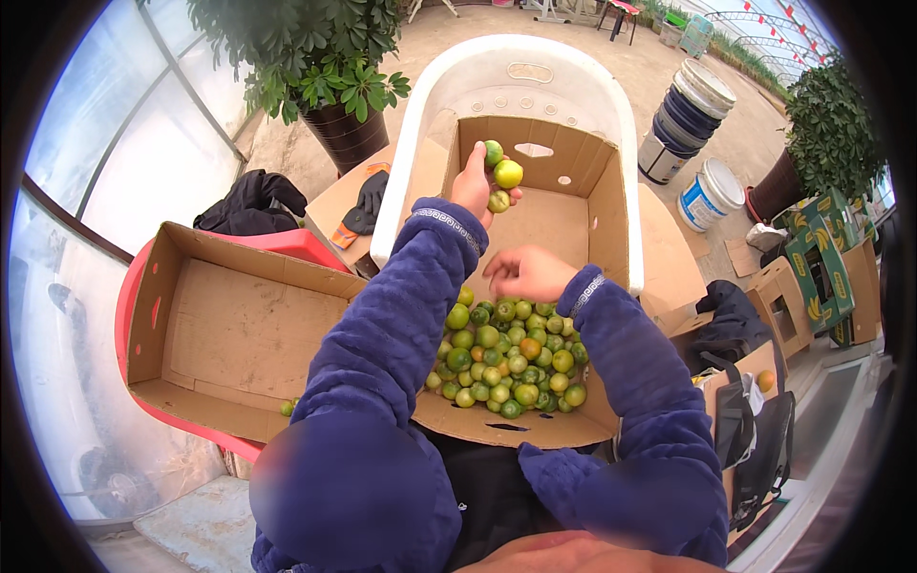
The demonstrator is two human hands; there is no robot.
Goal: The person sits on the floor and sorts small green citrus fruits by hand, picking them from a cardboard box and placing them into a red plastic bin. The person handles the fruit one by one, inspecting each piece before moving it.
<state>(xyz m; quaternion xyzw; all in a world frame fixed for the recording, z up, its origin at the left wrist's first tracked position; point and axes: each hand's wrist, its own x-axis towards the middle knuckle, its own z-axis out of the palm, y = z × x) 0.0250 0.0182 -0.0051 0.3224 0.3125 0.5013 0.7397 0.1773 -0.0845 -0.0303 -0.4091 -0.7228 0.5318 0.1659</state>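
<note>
My left hand (476,185) is over the far left part of a cardboard box (609,172), holding several small round citrus fruits (508,174), green and yellow-green, in its palm and fingers. My right hand (531,273) hovers lower in the same box, its fingers curled and pointing left; whether anything is between the fingertips cannot be told. Just below it, a heap of small green citrus fruits (501,358), a few of them turning orange, fills the near end of the box.
A second cardboard box (243,336) stands at left on a red plastic chair (286,243), a green fruit in its near corner. A white plastic chair (530,50) surrounds the first box's far end. Gloves (369,204), potted plants (344,129), buckets (709,193) and banana boxes (817,272) stand around.
</note>
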